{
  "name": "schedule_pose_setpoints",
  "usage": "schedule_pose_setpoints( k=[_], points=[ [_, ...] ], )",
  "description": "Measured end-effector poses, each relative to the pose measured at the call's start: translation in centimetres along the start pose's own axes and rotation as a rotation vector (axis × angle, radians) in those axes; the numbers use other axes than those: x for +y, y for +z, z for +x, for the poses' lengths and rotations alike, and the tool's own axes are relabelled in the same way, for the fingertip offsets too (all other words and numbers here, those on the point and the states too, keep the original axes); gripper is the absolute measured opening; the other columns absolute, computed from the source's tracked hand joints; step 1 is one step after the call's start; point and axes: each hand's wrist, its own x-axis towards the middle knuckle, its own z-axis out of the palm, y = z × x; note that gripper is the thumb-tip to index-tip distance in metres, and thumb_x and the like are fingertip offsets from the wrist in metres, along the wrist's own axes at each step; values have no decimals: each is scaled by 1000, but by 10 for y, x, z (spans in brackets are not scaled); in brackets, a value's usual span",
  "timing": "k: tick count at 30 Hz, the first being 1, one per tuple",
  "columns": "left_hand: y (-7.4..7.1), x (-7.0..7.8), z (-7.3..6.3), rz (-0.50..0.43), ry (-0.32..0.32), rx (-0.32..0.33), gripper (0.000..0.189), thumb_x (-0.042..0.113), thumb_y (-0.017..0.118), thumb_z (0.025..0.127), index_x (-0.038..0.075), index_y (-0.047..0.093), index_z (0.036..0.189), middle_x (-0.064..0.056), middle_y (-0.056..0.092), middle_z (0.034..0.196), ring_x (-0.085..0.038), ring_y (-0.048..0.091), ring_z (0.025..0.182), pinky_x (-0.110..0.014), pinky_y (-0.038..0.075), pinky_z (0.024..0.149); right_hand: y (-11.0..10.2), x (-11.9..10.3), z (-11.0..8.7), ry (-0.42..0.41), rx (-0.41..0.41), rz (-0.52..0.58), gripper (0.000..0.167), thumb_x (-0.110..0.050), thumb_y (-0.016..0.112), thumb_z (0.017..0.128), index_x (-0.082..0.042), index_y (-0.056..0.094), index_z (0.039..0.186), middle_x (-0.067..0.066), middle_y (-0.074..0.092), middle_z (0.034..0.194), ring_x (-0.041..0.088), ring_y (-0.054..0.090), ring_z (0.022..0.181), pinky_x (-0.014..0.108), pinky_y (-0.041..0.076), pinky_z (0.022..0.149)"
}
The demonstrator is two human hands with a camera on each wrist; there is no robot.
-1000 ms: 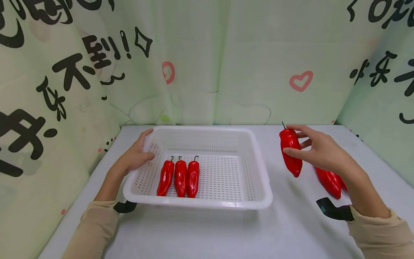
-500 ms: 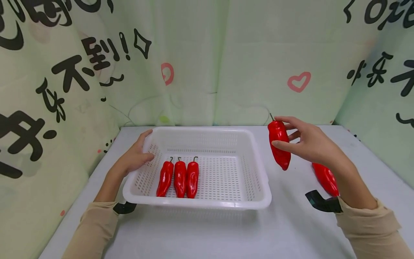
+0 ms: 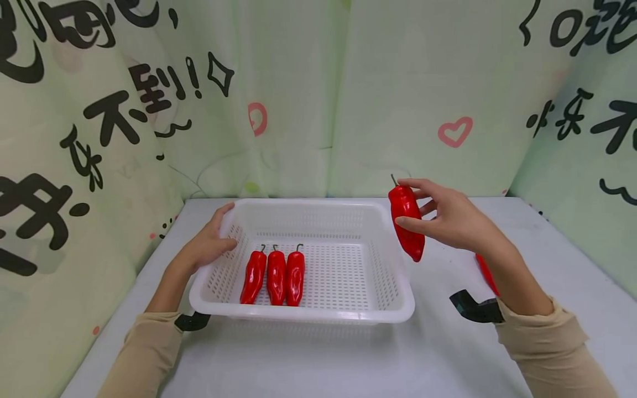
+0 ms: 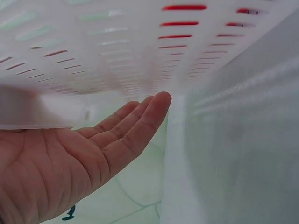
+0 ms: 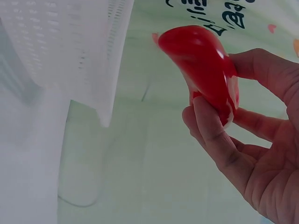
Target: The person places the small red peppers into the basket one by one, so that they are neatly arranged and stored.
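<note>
My left hand (image 3: 208, 243) holds the white perforated basket (image 3: 303, 314) by its left side, thumb over the rim. In the left wrist view its fingers (image 4: 133, 133) stretch along the outside under the basket, which slopes away from the table. Three glossy red peppers (image 3: 276, 276) lie side by side in the basket's left half, stems pointing away from me. My right hand (image 3: 448, 218) pinches another red pepper (image 3: 404, 207) between thumb and fingers, stem up, at the basket's right rim. In the right wrist view this pepper (image 5: 201, 58) hangs beside the basket wall.
Another red pepper (image 3: 485, 272) lies on the white table (image 3: 308, 365) at the right, mostly hidden behind my right forearm. A pale green curtain (image 3: 398, 110) with black writing and pink hearts closes off the back and both sides.
My right hand has carried its pepper leftward, from over the table at the right to the basket's right rim. The left hand and the basket have stayed in place.
</note>
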Motion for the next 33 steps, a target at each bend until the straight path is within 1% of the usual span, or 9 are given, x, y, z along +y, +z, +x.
schedule_pose_setpoints(
  k=[5,9,18,25,33],
  points=[
    [0,0,1,-1,4,2,90,2,52,94,16,-1,164,-32,36,148,-47,58,114,-57,60,85,3,-12,6,-13,-1,3,74,-22,76,91,-12,40,155,22,54,139,40,59,112,46,63,76],
    [0,0,1,5,3,3,90,3,53,94,16,-1,164,-32,36,148,-48,58,114,-58,60,84,8,-21,12,-39,-2,11,75,-21,77,90,-12,41,155,22,54,138,39,60,112,46,63,76],
    [1,-1,1,3,0,8,90,2,54,93,15,-1,164,-32,38,146,-50,57,116,-59,59,85,20,-40,28,-80,-26,60,74,-22,77,90,-14,42,154,19,55,139,36,61,113,45,63,77],
    [1,-3,2,11,10,13,89,2,53,93,14,0,164,-32,38,146,-49,56,117,-60,58,87,34,-47,40,-101,-51,102,72,-20,77,90,-13,44,154,18,56,138,36,62,112,43,63,77],
    [1,-3,2,18,8,21,88,3,54,94,15,1,164,-32,37,148,-49,58,117,-58,59,85,47,-52,53,-117,-62,116,74,-17,79,86,-11,45,152,17,58,136,36,62,111,44,63,77]
  ],
)
